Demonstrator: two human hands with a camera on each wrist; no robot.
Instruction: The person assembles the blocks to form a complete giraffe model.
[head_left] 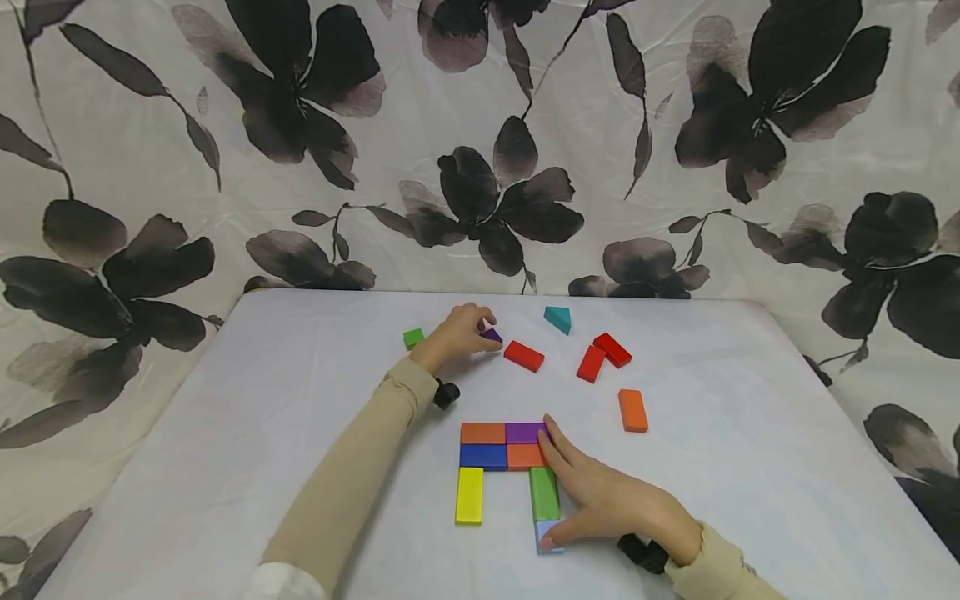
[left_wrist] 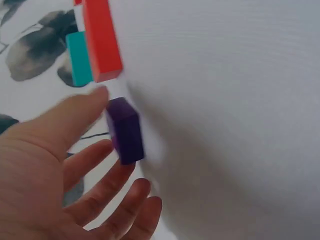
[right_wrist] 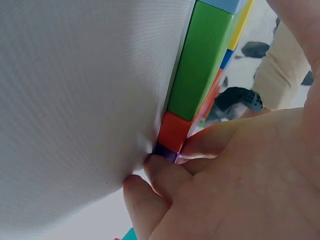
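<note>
At the back of the table my left hand (head_left: 456, 332) has its thumb and fingers on either side of a small purple block (left_wrist: 129, 132) and pinches it. Near the front lies a flat arrangement of blocks: an orange one (head_left: 482, 433) beside a purple one (head_left: 523, 432), then a blue one (head_left: 483, 457) beside another orange. Below these are a yellow block (head_left: 469, 496) on the left and a green block (right_wrist: 200, 62) on the right, with a light blue block (head_left: 546, 533) under the green. My right hand (head_left: 611, 497) rests along the right side, fingertips at the purple block, thumb on the light blue.
Loose blocks lie behind the arrangement: red (head_left: 523, 356), two touching reds (head_left: 591, 364) to the right, a teal triangle (head_left: 558, 319), and orange (head_left: 633, 411). A small green block (head_left: 413, 338) sits left of my left hand. Floral cloth (head_left: 480, 200) hangs behind the white table (head_left: 300, 367).
</note>
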